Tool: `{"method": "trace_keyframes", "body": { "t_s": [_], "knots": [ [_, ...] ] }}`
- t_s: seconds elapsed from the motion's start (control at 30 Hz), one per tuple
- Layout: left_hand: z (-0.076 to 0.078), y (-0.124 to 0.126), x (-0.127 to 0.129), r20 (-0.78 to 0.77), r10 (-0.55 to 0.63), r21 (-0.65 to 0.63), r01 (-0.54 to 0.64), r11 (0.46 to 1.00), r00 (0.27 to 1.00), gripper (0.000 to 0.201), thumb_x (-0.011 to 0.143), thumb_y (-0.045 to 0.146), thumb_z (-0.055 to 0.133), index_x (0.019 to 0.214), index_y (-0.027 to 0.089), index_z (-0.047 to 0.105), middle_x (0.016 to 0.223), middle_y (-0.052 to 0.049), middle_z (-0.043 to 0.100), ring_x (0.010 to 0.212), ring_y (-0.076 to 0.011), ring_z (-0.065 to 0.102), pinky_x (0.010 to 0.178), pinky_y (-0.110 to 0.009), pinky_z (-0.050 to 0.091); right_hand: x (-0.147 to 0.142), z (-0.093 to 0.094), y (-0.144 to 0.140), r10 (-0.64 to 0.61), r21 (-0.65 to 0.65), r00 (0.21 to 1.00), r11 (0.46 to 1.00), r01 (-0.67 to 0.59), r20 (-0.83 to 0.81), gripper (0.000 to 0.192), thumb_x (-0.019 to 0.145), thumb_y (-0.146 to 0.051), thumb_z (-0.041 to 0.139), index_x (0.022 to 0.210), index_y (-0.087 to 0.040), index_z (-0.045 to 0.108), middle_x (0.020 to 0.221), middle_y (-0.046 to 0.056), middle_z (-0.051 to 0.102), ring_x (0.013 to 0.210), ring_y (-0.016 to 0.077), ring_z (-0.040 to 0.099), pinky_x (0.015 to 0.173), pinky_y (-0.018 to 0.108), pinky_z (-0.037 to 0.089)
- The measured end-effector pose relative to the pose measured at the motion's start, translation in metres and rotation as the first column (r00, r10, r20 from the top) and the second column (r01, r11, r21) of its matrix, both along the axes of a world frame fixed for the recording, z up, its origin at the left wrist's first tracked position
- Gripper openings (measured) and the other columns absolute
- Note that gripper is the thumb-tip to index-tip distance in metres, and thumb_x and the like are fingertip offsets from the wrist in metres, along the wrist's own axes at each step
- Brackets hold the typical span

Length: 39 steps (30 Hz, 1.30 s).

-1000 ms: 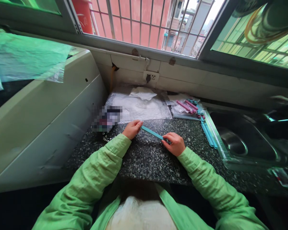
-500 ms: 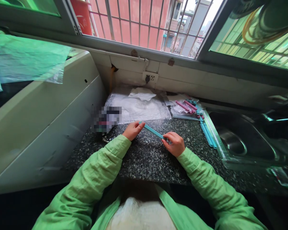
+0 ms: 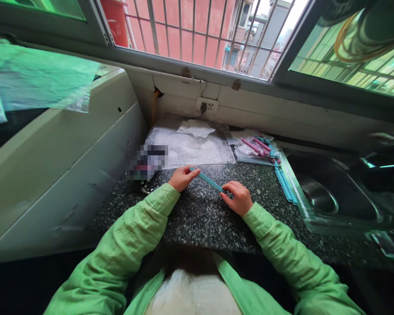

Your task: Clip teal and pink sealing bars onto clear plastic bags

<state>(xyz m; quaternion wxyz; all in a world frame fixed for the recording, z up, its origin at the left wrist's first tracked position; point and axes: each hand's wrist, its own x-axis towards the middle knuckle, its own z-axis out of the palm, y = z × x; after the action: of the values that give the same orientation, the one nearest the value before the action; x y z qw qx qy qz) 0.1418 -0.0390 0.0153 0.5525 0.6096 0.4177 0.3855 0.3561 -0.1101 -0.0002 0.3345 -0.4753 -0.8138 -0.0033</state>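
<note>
Dark speckled stone is seen across the table (image 3: pixel 203 225), bounded at its back edge by a pale wall (image 3: pixel 249 101) beneath a barred window (image 3: pixel 200 39). Over the middle of the table, a slim turquoise strip (image 3: pixel 210 182) is held slantwise between two separated hands: its farther end is pinched by the left hand (image 3: pixel 184 178), with a short tip left showing past the fingers, and its nearer end is clasped by the fingertips of the right hand (image 3: pixel 237 197). Toward the back edge, a plastic sheet (image 3: pixel 190 153) is spread, and white paper (image 3: pixel 196 127) is laid on it. Near the back right corner, pink strips (image 3: pixel 256 146) are heaped on plastic packaging (image 3: pixel 239 153), while more turquoise strips (image 3: pixel 285 183) are set just beside the sink (image 3: pixel 298 192).
</note>
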Motion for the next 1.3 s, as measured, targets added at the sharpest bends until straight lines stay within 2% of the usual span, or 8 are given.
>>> {"method": "trace_keyframes", "body": {
  "t_s": [0.17, 0.3, 0.43, 0.63, 0.93, 1.3],
  "knots": [
    [0.006, -0.004, 0.0, 0.022, -0.025, 0.011, 0.025, 1.0, 0.999, 0.037, 0.061, 0.051, 0.057, 0.054, 0.017, 0.045, 0.042, 0.008, 0.028, 0.041, -0.0046, 0.024, 0.041, -0.022, 0.017, -0.001, 0.003, 0.0, 0.047, -0.17, 0.991, 0.983, -0.068, -0.123, 0.014, 0.077, -0.031, 0.055, 0.082, -0.018, 0.059, 0.068, 0.002, 0.059, 0.06, 0.0117, 0.052, 0.056, 0.024, 0.043],
    [0.01, -0.007, 0.001, 0.015, -0.049, 0.029, 0.049, 0.998, 0.999, 0.037, 0.06, 0.05, 0.059, 0.055, 0.016, 0.048, 0.042, 0.008, 0.029, 0.043, -0.0049, 0.024, 0.042, -0.022, 0.018, -0.007, 0.005, 0.0, 0.009, -0.293, 0.966, 0.952, -0.088, -0.26, 0.017, 0.079, -0.033, 0.052, 0.078, -0.018, 0.06, 0.064, 0.001, 0.059, 0.054, 0.0098, 0.05, 0.05, 0.022, 0.04],
    [0.014, -0.01, 0.002, 0.026, -0.06, 0.042, 0.059, 0.997, 0.998, 0.036, 0.059, 0.05, 0.06, 0.055, 0.015, 0.049, 0.043, 0.007, 0.029, 0.045, -0.0056, 0.027, 0.043, -0.022, 0.02, -0.014, 0.004, 0.0, -0.02, -0.356, 0.946, 0.929, -0.102, -0.324, 0.019, 0.078, -0.034, 0.053, 0.074, -0.017, 0.061, 0.064, 0.001, 0.06, 0.054, 0.0097, 0.05, 0.05, 0.022, 0.039],
    [0.013, -0.01, 0.003, 0.025, -0.062, 0.066, 0.06, 0.996, 0.998, 0.035, 0.06, 0.048, 0.059, 0.055, 0.015, 0.049, 0.045, 0.007, 0.031, 0.046, -0.0057, 0.028, 0.044, -0.021, 0.022, -0.018, 0.0, 0.0, -0.066, -0.406, 0.919, 0.907, -0.106, -0.388, 0.02, 0.076, -0.035, 0.054, 0.07, -0.017, 0.06, 0.061, 0.0, 0.058, 0.054, 0.0098, 0.049, 0.051, 0.022, 0.04],
    [0.009, -0.007, 0.004, -0.001, -0.096, 0.055, 0.096, 0.994, 0.995, 0.037, 0.061, 0.05, 0.057, 0.055, 0.016, 0.045, 0.045, 0.007, 0.031, 0.045, -0.0052, 0.026, 0.043, -0.021, 0.02, -0.016, -0.002, 0.002, -0.068, -0.436, 0.91, 0.891, -0.129, -0.409, 0.02, 0.075, -0.036, 0.054, 0.069, -0.017, 0.059, 0.06, -0.001, 0.056, 0.052, 0.009, 0.047, 0.049, 0.021, 0.039],
    [0.004, -0.005, 0.005, -0.012, -0.076, 0.067, 0.077, 0.995, 0.997, 0.036, 0.061, 0.049, 0.058, 0.056, 0.016, 0.046, 0.047, 0.007, 0.033, 0.046, -0.005, 0.027, 0.043, -0.021, 0.021, -0.015, -0.001, 0.002, -0.05, -0.395, 0.93, 0.913, -0.105, -0.364, 0.02, 0.076, -0.034, 0.053, 0.068, -0.017, 0.058, 0.061, 0.0, 0.058, 0.053, 0.0095, 0.049, 0.051, 0.021, 0.04]
  ]
}}
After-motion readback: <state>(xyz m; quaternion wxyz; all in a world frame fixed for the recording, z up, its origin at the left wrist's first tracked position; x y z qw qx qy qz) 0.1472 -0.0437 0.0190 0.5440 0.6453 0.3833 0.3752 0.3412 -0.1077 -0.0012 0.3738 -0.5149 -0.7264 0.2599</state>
